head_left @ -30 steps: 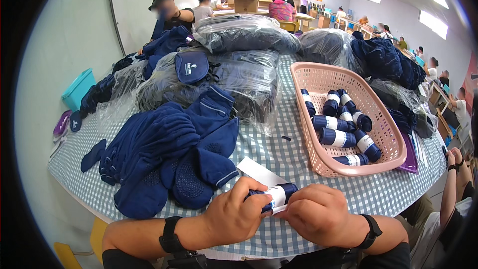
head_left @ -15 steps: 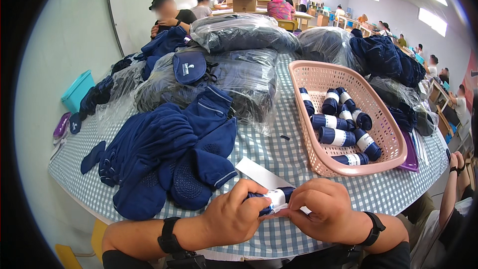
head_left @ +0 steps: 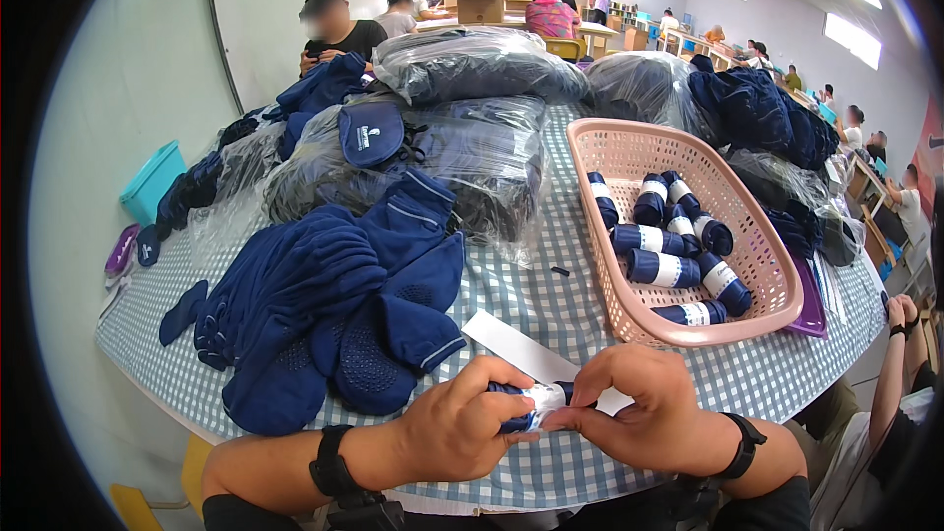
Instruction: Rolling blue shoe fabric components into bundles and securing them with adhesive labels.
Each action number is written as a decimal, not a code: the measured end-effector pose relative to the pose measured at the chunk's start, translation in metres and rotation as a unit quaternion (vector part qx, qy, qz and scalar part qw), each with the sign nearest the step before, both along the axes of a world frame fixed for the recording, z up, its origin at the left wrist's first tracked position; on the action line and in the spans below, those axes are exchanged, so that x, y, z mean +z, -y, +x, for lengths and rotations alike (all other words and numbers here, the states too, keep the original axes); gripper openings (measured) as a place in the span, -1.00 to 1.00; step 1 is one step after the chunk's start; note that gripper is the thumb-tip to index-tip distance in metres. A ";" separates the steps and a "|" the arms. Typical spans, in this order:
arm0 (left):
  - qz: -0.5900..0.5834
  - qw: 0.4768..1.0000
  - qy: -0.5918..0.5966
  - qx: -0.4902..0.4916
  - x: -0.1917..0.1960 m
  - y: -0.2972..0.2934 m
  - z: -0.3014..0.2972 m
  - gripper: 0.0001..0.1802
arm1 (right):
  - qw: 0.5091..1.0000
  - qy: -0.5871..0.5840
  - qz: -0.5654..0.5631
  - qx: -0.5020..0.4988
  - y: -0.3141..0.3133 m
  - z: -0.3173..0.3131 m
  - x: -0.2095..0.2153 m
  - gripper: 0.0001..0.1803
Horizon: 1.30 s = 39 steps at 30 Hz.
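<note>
Near the table's front edge, my left hand is closed around a navy sock roll with a white paper band around its middle. My right hand pinches the roll's right end, its thumb against the band. Just beyond the roll, flat white paper strips lie on the checked cloth. To the left is a heap of loose navy socks, some with dotted soles. A pink plastic basket stands to the right, holding several banded navy sock rolls.
Clear plastic bags of dark goods fill the table's far side, with a small navy pouch on them. A teal bin stands at the left edge. A purple tray shows beside the basket. A person sits across.
My right hand's fingers have shifted and opened into a wider pinch at the roll's right end. My left hand keeps its hold. The person across has lowered their hands.
</note>
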<state>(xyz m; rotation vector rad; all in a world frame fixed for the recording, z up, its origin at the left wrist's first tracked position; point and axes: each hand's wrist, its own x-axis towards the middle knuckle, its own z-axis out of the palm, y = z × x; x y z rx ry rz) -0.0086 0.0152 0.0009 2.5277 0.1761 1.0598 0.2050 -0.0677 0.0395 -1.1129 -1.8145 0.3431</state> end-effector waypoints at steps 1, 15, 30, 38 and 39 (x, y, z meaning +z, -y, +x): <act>-0.005 1.000 0.010 -0.011 0.001 0.000 0.000 -0.46 | 1.000 -0.017 -0.014 0.002 0.000 0.000 0.000 -0.68; -0.065 0.995 0.054 -0.058 -0.004 -0.002 0.001 -0.34 | 0.991 -0.117 -0.055 0.020 0.000 0.003 0.003 -0.68; -0.058 0.996 0.041 -0.053 0.002 -0.002 -0.002 -0.42 | 0.962 -0.251 -0.098 0.037 -0.004 0.003 -0.001 -0.74; -0.067 0.995 0.063 -0.035 0.002 -0.005 -0.002 -0.38 | 0.994 0.000 0.110 -0.003 -0.004 0.006 0.011 -0.78; -0.070 0.995 0.066 -0.037 0.001 -0.005 -0.002 -0.37 | 0.986 0.041 0.161 0.005 -0.004 0.006 0.013 -0.78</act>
